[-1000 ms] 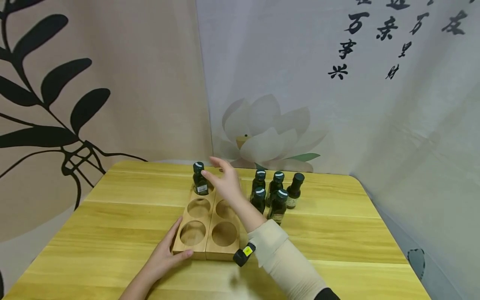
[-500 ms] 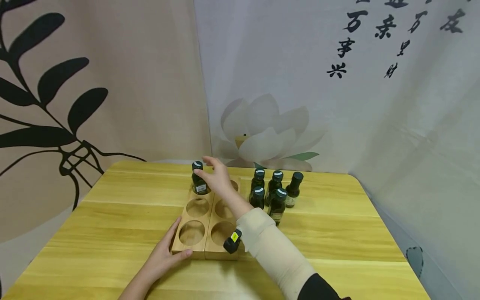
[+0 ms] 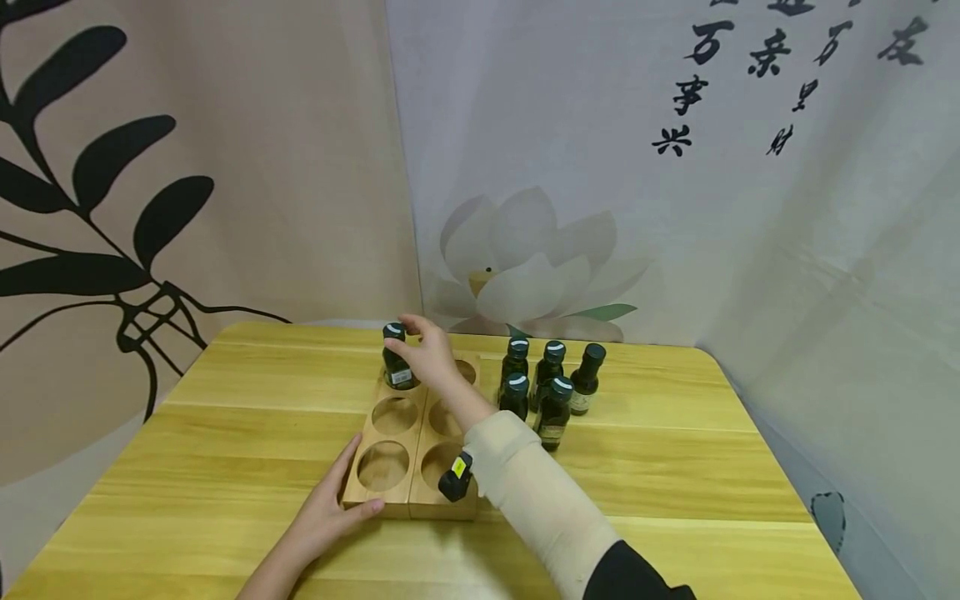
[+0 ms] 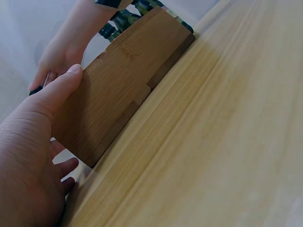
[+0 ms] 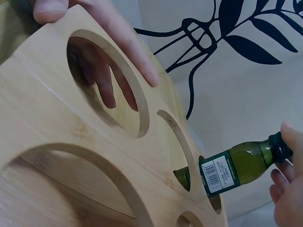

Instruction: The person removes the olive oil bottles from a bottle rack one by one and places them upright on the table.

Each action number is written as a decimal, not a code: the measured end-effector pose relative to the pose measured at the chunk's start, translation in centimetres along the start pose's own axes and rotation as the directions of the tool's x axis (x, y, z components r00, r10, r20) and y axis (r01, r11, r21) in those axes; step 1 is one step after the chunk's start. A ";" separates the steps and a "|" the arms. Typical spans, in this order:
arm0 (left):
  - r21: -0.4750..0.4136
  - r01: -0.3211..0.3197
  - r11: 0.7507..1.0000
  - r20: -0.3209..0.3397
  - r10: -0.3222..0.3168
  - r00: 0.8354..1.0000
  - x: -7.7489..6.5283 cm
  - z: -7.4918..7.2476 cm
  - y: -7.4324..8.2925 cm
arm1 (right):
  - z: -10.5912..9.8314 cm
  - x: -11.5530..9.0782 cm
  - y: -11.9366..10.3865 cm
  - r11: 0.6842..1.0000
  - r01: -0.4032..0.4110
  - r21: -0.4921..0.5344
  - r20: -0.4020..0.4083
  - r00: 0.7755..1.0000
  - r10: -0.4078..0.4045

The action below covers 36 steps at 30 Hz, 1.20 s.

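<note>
A wooden bottle rack (image 3: 442, 509) with two rows of round holes lies on the table. In its far left hole stands a green glass bottle (image 5: 251, 161) with a dark cap and a barcode label. My right hand (image 3: 433, 354) reaches over the rack and pinches that cap between thumb and fingers, as the right wrist view shows. My left hand (image 3: 333, 497) holds the rack's near left corner, thumb on the front face and fingers along the left side. In the left wrist view the thumb (image 4: 66, 85) presses against the wood.
Right of the rack, several dark capped bottles (image 3: 553, 417) stand close together. One slimmer bottle (image 3: 587, 379) is at their right edge. The wooden table (image 3: 712, 467) extends on both sides, and a printed curtain (image 3: 300, 167) hangs behind its far edge.
My right hand has moved left toward the bottle in the rack, and its thumb and fingers have closed in on the cap. The left hand stays in place.
</note>
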<state>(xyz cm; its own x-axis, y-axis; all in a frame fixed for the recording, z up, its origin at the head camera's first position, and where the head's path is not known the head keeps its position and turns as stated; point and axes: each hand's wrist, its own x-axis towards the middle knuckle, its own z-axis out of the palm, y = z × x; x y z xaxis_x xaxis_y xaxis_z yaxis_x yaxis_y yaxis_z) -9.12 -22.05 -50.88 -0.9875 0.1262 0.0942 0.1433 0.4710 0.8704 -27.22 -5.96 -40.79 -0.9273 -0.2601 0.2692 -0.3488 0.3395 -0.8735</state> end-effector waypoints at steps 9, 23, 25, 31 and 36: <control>-0.002 0.003 1.000 0.002 -0.003 1.000 0.0 0.0 0.0 | 0.5 0.4 0.1 0.999 0.013 -0.029 -0.007 1.000 -0.014; -0.021 0.017 1.000 0.008 -0.017 1.000 -0.1 0.1 0.1 | 0.0 0.2 -0.1 0.998 0.052 -0.045 -0.049 0.997 -0.054; -0.022 0.012 1.000 0.004 -0.012 1.000 -0.1 0.1 0.1 | -0.1 0.2 -0.3 0.997 0.067 -0.040 -0.058 0.996 -0.070; -0.026 0.004 1.000 -0.003 -0.004 1.000 -0.1 0.0 0.1 | -0.5 0.2 -1.0 0.993 0.114 -0.042 -0.081 0.990 -0.117; -0.026 0.000 1.000 -0.008 0.000 1.000 -0.1 0.0 0.1 | -0.9 0.3 -1.7 0.991 0.133 -0.031 -0.125 0.983 -0.136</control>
<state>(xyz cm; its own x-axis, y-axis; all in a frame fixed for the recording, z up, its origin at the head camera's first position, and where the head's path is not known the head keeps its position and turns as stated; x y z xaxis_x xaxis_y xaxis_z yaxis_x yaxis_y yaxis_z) -9.04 -22.06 -50.81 -0.9880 0.1194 0.0975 0.1412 0.4478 0.8829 -27.08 -5.76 -38.87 -0.8807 -0.1885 0.4345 -0.4735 0.3300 -0.8166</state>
